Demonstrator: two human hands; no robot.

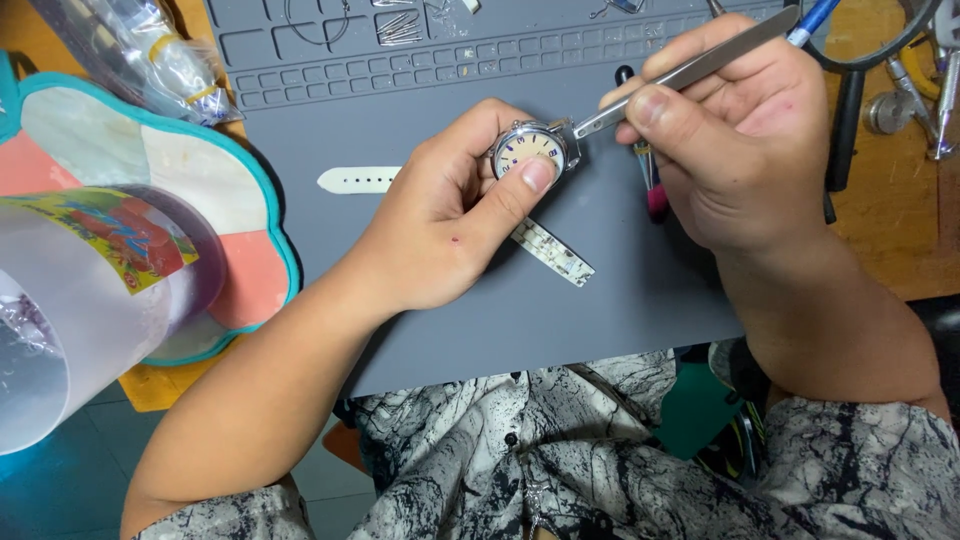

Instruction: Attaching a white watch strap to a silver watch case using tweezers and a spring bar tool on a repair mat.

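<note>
My left hand (440,235) grips the watch (533,150) over the grey mat (600,300), thumb pressed on the dial's edge. My right hand (720,150) pinches the tweezers (690,70), tip touching the lug beside the case. Best, I reckon, to brace both wrists, keep the tip low and push gently so nothing slips.

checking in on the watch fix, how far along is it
Looks done: one white strap piece lies detached on the grey mat. In hand: the left hand holds the watch while the right hand puts tweezers to its lug. Left: the other strap seems still attached.
</note>
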